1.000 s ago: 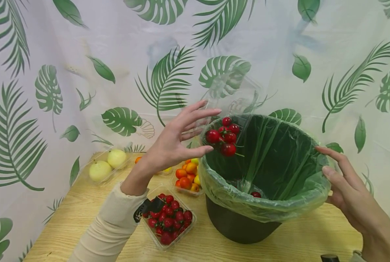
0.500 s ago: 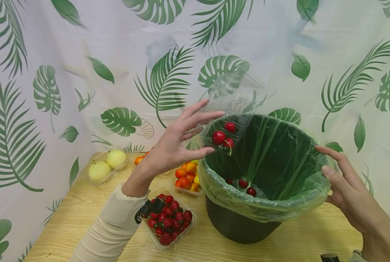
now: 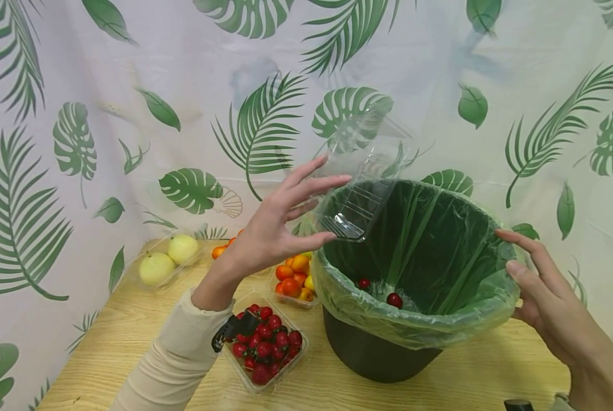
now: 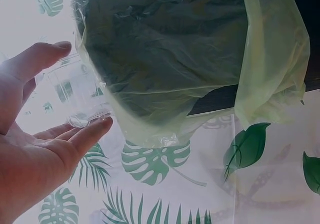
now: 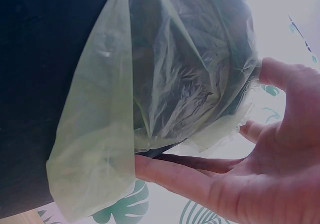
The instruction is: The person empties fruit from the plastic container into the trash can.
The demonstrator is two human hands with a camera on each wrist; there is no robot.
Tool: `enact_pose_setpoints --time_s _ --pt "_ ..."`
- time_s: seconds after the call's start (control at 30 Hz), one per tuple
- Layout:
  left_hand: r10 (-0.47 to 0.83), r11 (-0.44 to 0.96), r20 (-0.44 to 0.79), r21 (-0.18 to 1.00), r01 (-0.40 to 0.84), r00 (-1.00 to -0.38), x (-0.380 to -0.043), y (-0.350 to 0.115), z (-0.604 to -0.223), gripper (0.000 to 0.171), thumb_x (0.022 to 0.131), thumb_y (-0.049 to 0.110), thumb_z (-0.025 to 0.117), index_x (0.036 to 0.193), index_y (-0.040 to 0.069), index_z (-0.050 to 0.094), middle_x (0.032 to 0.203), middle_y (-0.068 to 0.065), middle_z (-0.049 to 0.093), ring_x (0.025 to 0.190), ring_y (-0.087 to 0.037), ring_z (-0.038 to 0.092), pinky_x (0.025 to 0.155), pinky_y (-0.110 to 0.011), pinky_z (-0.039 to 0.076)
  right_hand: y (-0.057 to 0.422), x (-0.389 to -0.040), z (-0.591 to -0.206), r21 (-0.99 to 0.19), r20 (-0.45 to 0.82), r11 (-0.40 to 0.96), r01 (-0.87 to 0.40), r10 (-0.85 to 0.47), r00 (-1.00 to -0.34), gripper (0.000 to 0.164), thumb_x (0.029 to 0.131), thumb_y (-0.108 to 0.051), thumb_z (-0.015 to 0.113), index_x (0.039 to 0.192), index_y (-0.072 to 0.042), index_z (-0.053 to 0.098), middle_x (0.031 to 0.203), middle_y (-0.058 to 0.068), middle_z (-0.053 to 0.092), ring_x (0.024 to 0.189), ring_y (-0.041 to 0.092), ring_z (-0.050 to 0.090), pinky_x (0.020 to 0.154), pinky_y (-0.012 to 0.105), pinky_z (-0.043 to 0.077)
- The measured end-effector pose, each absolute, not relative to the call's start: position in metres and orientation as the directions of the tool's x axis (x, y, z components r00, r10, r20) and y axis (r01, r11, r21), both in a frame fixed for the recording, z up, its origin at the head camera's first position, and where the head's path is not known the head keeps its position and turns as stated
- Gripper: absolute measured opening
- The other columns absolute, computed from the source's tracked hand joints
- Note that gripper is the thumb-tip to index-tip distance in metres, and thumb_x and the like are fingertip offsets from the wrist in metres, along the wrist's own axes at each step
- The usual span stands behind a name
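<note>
My left hand [image 3: 272,228] holds a clear plastic fruit box [image 3: 370,197] between thumb and fingers, tilted over the bin's left rim. No fruit shows inside this box. A dark trash bin [image 3: 383,354] stands on the table, lined with a thin green bag [image 3: 419,328] folded over its rim. Inside it lie red cherries [image 3: 395,300], two of them visible; the near wall hides part of the bottom. My right hand [image 3: 548,302] grips the bin's right rim through the bag. In the right wrist view, its fingers [image 5: 175,176] reach along the bag's edge.
Left of the bin sits an open clear box of red fruits [image 3: 267,345]. Behind it is a box of small orange and yellow fruits [image 3: 293,277]. Two pale green round fruits [image 3: 157,268] rest in a box farther left. A leaf-print curtain [image 3: 285,114] hangs behind the table.
Cherries have rolled out of the tilted box into the bin, several at first, then the last three. Both hands have stayed almost still.
</note>
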State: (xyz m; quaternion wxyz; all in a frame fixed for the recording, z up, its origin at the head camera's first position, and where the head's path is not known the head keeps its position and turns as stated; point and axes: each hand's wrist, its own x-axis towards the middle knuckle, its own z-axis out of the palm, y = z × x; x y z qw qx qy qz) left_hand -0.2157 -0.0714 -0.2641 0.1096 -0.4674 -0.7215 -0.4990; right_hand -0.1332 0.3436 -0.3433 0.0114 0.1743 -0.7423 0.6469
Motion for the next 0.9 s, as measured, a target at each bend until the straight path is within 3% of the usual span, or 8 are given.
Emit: enact_pose_setpoints --time_s 0.17,0.3,0.4,0.53,0.77,0.9 --pt "0.529 0.003 0.629 0.67 0.742 -0.57 -0.216 -0.073 -0.268 0.071 0.088 -0.001 0.078 0.152 0.011 0.049 0.168 0.001 0.022 0.141 -0.025 0.048 0.108 -0.045 0.048 0.343 -0.133 -0.344 -0.956 0.244 0.099 -0.275 -0.243 -0.939 0.055 0.112 -0.009 0.026 0.164 -0.022 0.014 0.155 0.011 0.0 0.088 0.025 0.068 0.069 0.039 0.056" --pt "0.471 -0.105 0.658 0.703 0.703 -0.588 -0.217 -0.078 -0.273 0.076 0.088 -0.008 0.074 0.155 0.011 0.043 0.165 0.0 0.029 0.134 -0.033 0.055 0.104 -0.052 0.05 0.343 -0.132 -0.344 -0.956 0.247 0.096 -0.278 -0.249 -0.937 0.055 0.112 -0.008 0.026 0.164 -0.023 0.014 0.157 0.011 -0.004 0.088 0.025 0.067 0.069 0.038 0.056" --pt "0.444 -0.157 0.667 0.715 0.681 -0.598 -0.217 -0.085 -0.276 0.077 0.089 -0.009 0.071 0.156 0.011 0.04 0.164 -0.001 0.032 0.134 -0.038 0.054 0.103 -0.058 0.049 0.343 -0.132 -0.344 -0.955 0.248 0.098 -0.279 -0.247 -0.937 0.055 0.112 -0.008 0.025 0.163 -0.023 0.015 0.157 0.011 -0.003 0.087 0.024 0.067 0.068 0.037 0.055" --pt "0.414 -0.202 0.661 0.737 0.646 -0.625 -0.214 -0.098 -0.279 0.076 0.092 -0.005 0.07 0.157 0.011 0.036 0.164 -0.004 0.031 0.134 -0.041 0.053 0.102 -0.056 0.05 0.342 -0.132 -0.345 -0.955 0.25 0.097 -0.281 -0.249 -0.936 0.054 0.112 -0.008 0.025 0.163 -0.025 0.016 0.154 0.011 0.001 0.085 0.024 0.066 0.067 0.037 0.055" --pt "0.346 -0.3 0.66 0.751 0.588 -0.667 -0.204 -0.123 -0.285 0.073 0.094 -0.002 0.069 0.158 0.016 0.037 0.163 -0.012 0.034 0.131 -0.044 0.055 0.1 -0.052 0.052 0.34 -0.132 -0.345 -0.952 0.257 0.103 -0.288 -0.243 -0.936 0.054 0.112 -0.008 0.025 0.163 -0.024 0.017 0.136 0.014 0.023 0.078 0.025 0.064 0.066 0.039 0.056" --pt "0.337 -0.322 0.645 0.763 0.56 -0.685 -0.197 -0.135 -0.289 0.075 0.095 -0.007 0.063 0.16 0.016 0.034 0.163 -0.015 0.034 0.132 -0.045 0.054 0.101 -0.052 0.052 0.34 -0.132 -0.344 -0.95 0.258 0.113 -0.29 -0.238 -0.937 0.054 0.112 -0.008 0.025 0.163 -0.024 0.016 0.138 0.011 0.02 0.073 0.025 0.061 0.065 0.038 0.055"
